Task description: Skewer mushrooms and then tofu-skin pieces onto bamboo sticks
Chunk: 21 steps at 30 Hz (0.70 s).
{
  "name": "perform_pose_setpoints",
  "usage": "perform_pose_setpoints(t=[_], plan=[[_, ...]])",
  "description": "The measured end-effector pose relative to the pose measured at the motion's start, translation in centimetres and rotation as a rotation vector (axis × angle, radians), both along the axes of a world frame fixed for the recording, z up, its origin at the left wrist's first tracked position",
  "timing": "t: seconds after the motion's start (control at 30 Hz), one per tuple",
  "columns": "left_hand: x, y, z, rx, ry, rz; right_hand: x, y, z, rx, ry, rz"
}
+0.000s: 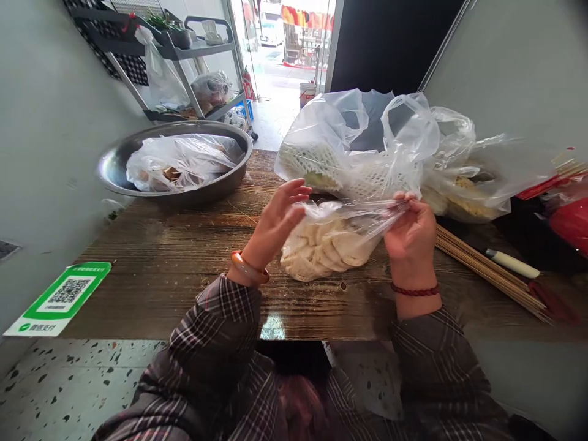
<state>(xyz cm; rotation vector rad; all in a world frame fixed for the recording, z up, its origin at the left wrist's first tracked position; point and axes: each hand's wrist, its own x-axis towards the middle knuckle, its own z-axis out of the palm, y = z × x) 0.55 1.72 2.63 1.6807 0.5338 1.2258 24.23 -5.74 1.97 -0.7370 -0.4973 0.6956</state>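
A clear plastic bag (321,248) of pale, flat, rounded pieces lies on the wooden table in front of me. My right hand (410,226) pinches the bag's gathered upper edge, pulled out to the right. On the other side my left hand (280,217) is raised at the bag's left edge, its fingers apart and curved, holding nothing. Just behind is a larger white plastic bag (316,131) with foam-netted items inside.
A steel basin (197,195) holding a bagged item sits at the back left. Thin wooden sticks (487,266) and a pale-handled knife (514,263) lie right of my right hand. More filled bags (478,190) stand behind them. A QR-code card (64,297) lies at the left edge.
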Motion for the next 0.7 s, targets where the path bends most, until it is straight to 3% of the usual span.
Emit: perform_pose_setpoints(t=[0.17,0.4,0.57,0.63,0.7], plan=[[0.5,-1.4,0.4,0.065,0.224,-0.030,0.4,0.3,-0.1,0.012,0.045,-0.050],[0.0,-0.9,0.9,-0.220,-0.207,-0.077,2.3,0.0,-1.4,-0.144,-0.016,-0.297],[-0.4,-0.3,1.2,-0.370,-0.382,-0.047,3.2,-2.8,-3.6,-0.231,-0.186,-0.373],[-0.6,-0.2,1.4,-0.407,-0.424,-0.067,3.5,-4.6,-3.4,-0.241,-0.285,-0.453],[-0.8,-0.3,1.6,-0.417,-0.439,-0.101,3.0,-6.4,-1.9,-0.196,-0.428,-0.620]])
